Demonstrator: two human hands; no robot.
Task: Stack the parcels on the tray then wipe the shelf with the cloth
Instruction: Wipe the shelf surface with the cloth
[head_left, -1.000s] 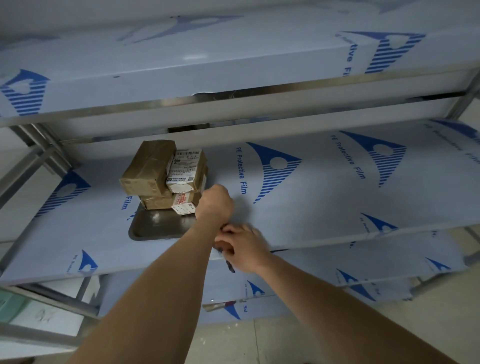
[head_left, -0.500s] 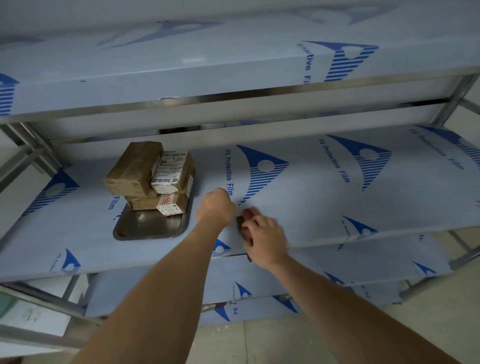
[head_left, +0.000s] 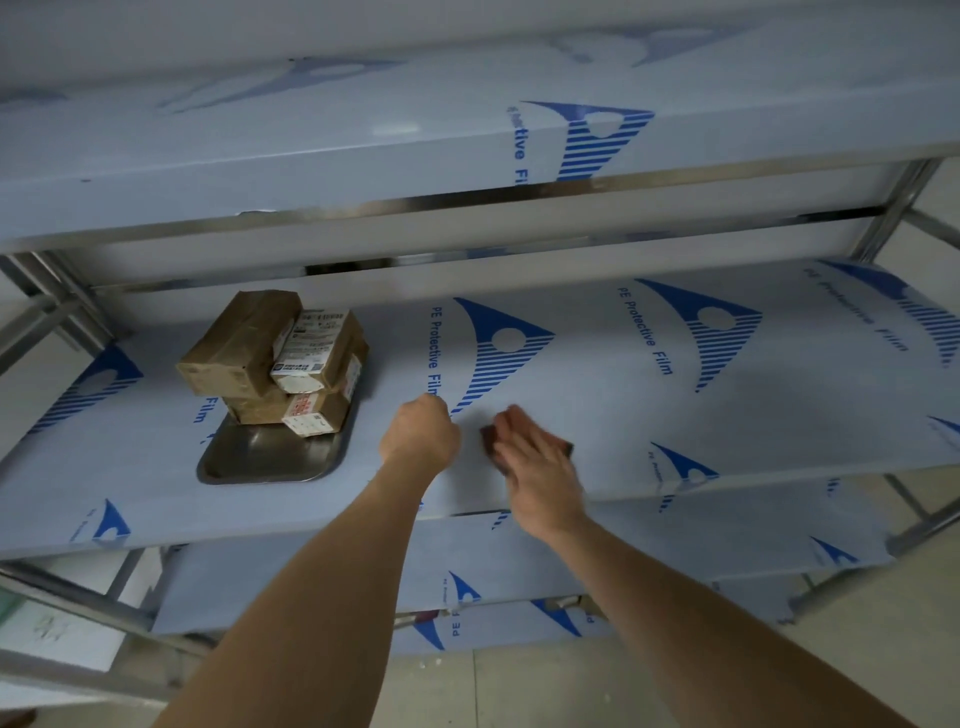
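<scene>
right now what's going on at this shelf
A person is wiping the blue-filmed metal shelf. The right hand lies flat on a small dark reddish-brown cloth, pressing it to the shelf. The left hand is curled into a fist beside it, resting on the shelf and holding nothing visible. To the left, the brown cardboard parcels sit stacked on the far end of a rectangular steel tray.

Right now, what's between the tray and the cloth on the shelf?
In the head view, only the left hand, curled into a fist on the shelf, sits between the tray and the dark cloth under the right hand. Otherwise bare film.
</scene>
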